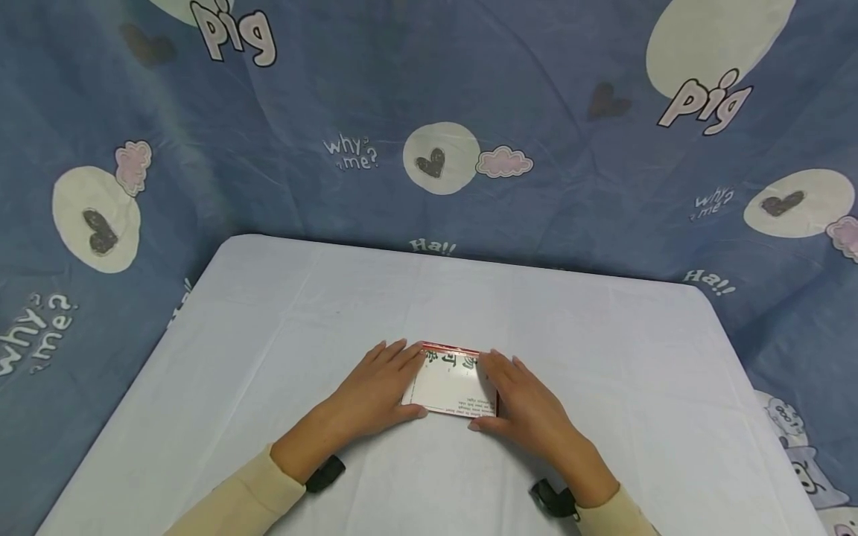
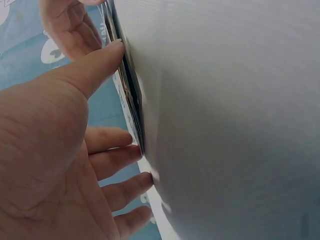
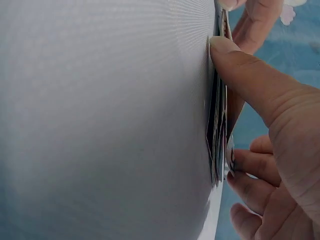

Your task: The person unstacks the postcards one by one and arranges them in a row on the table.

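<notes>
A stack of thin printed cards [image 1: 449, 383] lies flat on the white-covered table. Its top one is white, with large dark green characters and a red strip along the far edge. My left hand [image 1: 377, 393] grips the stack's left end, thumb at the near edge and index finger at the far corner. At the opposite end, my right hand [image 1: 529, 406] holds it the same way. Both wrist views show the layered edge of the stack [image 2: 131, 90] between thumb and fingers. In the right wrist view, the layers of the stack [image 3: 218, 120] fan slightly apart.
The white tablecloth [image 1: 322, 298] spreads around the hands, its far edge meeting a blue printed curtain [image 1: 375, 82]. Dark straps, one of them the left wrist strap [image 1: 325, 474], sit on both wrists below the pale sleeves.
</notes>
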